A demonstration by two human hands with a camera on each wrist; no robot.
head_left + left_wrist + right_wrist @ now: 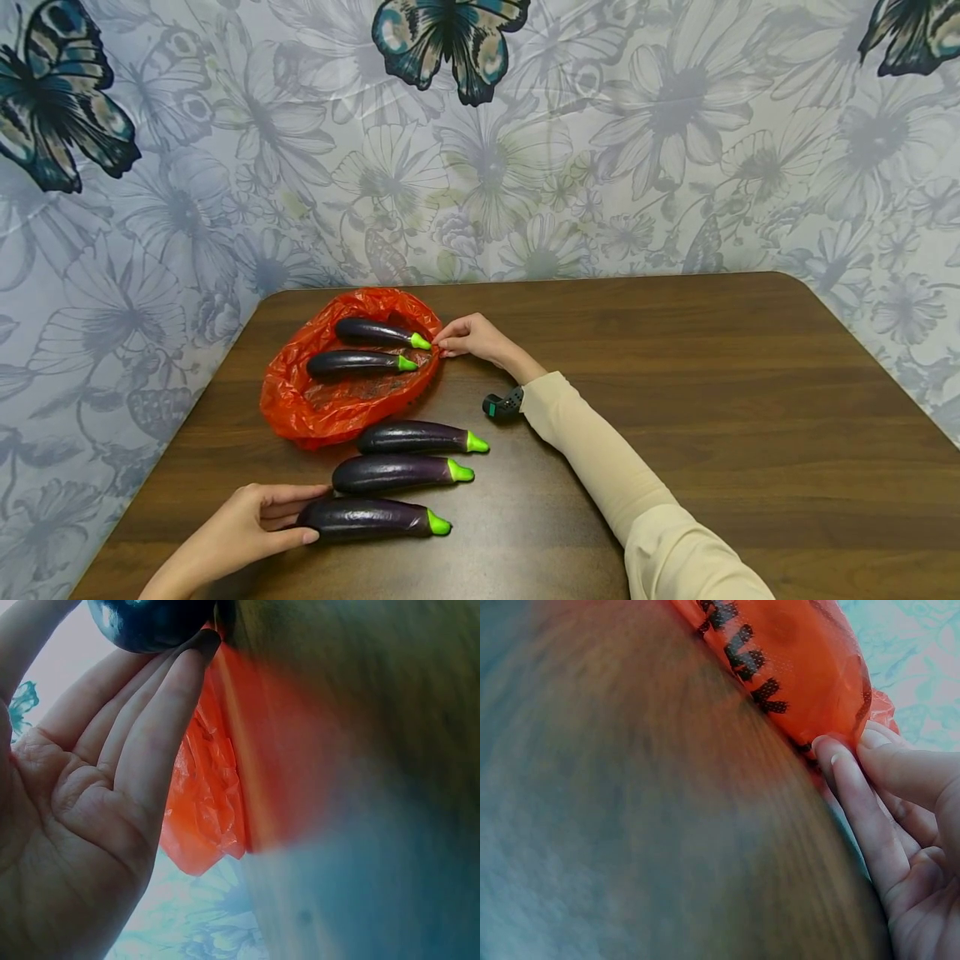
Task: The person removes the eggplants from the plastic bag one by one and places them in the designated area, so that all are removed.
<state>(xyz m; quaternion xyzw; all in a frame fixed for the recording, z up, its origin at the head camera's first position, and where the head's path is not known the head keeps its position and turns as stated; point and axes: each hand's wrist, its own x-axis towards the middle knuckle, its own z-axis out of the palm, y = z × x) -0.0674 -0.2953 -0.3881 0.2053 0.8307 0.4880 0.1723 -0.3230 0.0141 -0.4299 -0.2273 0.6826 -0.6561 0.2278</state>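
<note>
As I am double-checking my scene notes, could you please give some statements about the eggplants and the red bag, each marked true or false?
1. The right grip pinches the edge of the red bag. True.
2. The red bag holds four eggplants. False: it holds two eggplants.
3. Three eggplants lie on the table. True.
4. The left grip holds the nearest eggplant by its dark end. True.
5. The red bag is tied shut. False: it lies open.

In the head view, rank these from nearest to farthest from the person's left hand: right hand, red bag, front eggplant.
1. Front eggplant: touching the left hand, at its right.
2. Red bag: ahead of it, apart.
3. Right hand: ahead and right, at the bag's right rim.
</note>
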